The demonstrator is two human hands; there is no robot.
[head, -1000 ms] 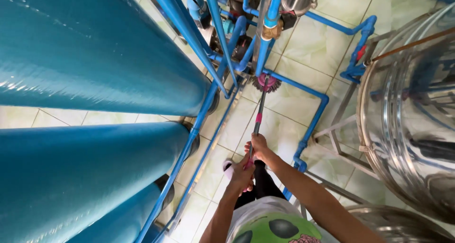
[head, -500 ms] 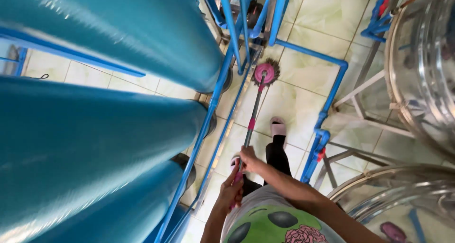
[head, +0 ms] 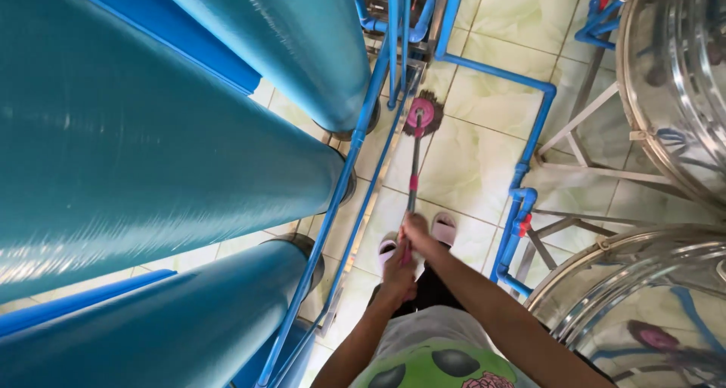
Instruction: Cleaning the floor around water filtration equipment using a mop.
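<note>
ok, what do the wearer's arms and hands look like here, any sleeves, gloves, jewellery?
Both arms are bare from the frame's lower edge to the fingers: no sleeves, gloves or cables show. The left hand and right hand carry no ring, watch or band that I can make out, though the wrists are small in view. The only clothing nearby is a pale shirt with a green print.

The round mop head (head: pixel 420 113) is pink with dark fringe; its thin metal handle (head: pixel 413 178) is grey with pink bands; the tall cylindrical tanks (head: pixel 151 153) are teal; the plastic pipes (head: pixel 534 135) bright blue; the glossy floor tiles (head: pixel 473 157) pale green, marbled; the steel vessels (head: pixel 673 78) silvery.
</note>
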